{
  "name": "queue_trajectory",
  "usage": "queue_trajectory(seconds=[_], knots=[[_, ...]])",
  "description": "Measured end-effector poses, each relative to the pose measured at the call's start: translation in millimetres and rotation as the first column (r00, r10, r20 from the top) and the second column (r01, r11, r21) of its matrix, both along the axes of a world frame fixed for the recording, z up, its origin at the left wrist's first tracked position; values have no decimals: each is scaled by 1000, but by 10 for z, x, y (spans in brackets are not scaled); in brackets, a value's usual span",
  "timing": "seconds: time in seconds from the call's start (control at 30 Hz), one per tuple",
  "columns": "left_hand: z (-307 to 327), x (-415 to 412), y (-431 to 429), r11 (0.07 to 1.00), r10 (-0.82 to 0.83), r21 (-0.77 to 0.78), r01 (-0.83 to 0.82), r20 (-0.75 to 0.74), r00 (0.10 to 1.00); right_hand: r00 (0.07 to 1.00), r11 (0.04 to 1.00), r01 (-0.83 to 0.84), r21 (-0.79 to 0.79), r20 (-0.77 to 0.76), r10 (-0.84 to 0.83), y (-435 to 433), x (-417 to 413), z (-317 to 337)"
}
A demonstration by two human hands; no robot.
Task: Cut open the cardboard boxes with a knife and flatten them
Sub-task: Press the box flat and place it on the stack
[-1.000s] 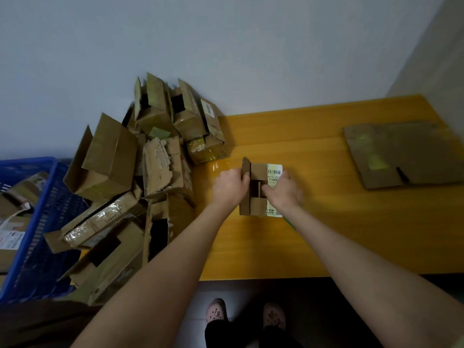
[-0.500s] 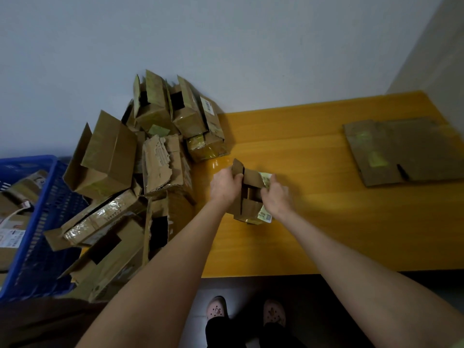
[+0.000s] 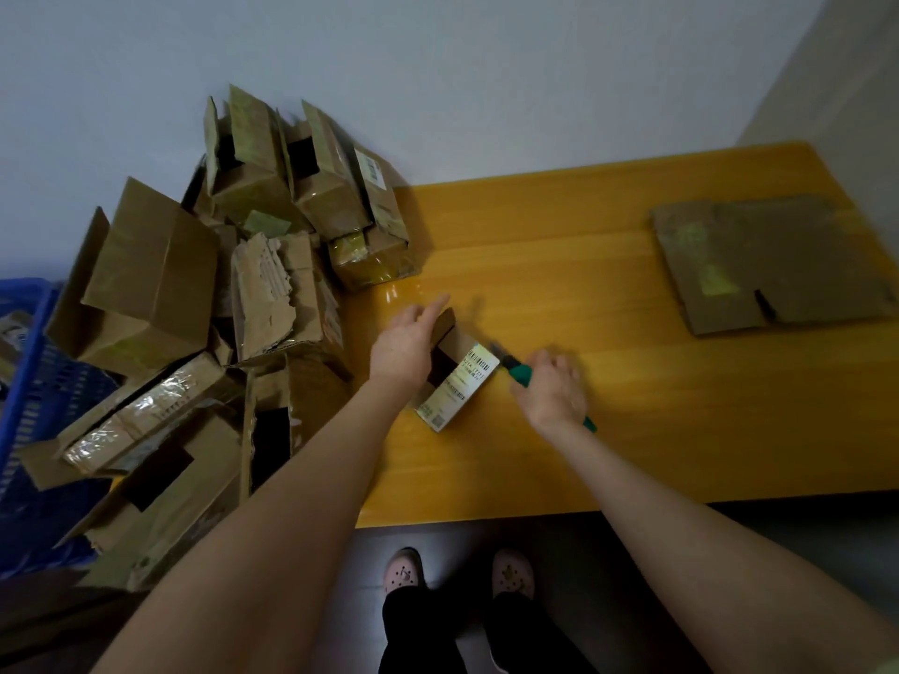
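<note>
A small cardboard box (image 3: 457, 377) with a white barcode label lies on the yellow table (image 3: 632, 430), its dark open end toward the left. My left hand (image 3: 406, 345) rests on the box's left side with the fingers straight and pointing away. A green-handled knife (image 3: 519, 373) lies just right of the box, blade tip toward the label. My right hand (image 3: 554, 389) covers the knife's handle; it is blurred, and whether the fingers grip it is unclear. A flattened cardboard sheet (image 3: 773, 265) lies at the table's far right.
A heap of open cardboard boxes (image 3: 262, 294) fills the table's left end up to the wall. A blue plastic crate (image 3: 29, 381) with more cardboard stands at the far left. The table's front edge runs above my feet (image 3: 457, 571).
Both hands let go of the small box's flaps. The box now lies label-up and turned. My left hand has flattened on it and my right hand has moved right onto the knife.
</note>
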State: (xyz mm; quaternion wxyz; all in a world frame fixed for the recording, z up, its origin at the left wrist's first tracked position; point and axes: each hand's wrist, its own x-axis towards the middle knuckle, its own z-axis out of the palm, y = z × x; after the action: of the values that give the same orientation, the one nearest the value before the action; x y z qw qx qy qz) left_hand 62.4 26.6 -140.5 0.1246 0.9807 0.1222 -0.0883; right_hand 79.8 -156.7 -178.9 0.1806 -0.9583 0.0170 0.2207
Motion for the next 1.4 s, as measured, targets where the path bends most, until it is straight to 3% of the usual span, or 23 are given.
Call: queue_trajectory(seconds=[0.07, 0.13, 0.23, 0.37, 0.53, 0.67, 1.0, 1.4], knots=[[-19, -84, 3, 970, -129, 220, 107, 90, 988, 999, 989, -52, -138, -6, 52, -119, 5, -74], [-13, -150, 5, 886, -300, 388, 255, 60, 952, 997, 973, -77, -216, -31, 71, -184, 21, -191], [-38, -219, -101, 892, -282, 353, 282, -52, 958, 995, 973, -96, -211, -14, 95, -172, 43, -280], [-129, -189, -346, 982, -69, 166, 91, -130, 989, 999, 999, -45, 3, -30, 45, -84, 75, -210], [-193, -109, -325, 986, -1, 160, 37, -214, 977, 991, 890, 131, 438, -47, -122, -11, 14, -140], [-204, -120, -162, 982, -16, 181, 58, -227, 974, 991, 830, 118, 545, -113, -67, -6, -48, -55], [-210, -226, -120, 975, -33, 207, 75, -198, 980, 992, 921, -49, 386, -92, 92, -32, -86, -22], [-291, -267, -158, 964, 4, 261, 53, -214, 977, 981, 942, -134, 308, -96, 171, -41, -62, 11]])
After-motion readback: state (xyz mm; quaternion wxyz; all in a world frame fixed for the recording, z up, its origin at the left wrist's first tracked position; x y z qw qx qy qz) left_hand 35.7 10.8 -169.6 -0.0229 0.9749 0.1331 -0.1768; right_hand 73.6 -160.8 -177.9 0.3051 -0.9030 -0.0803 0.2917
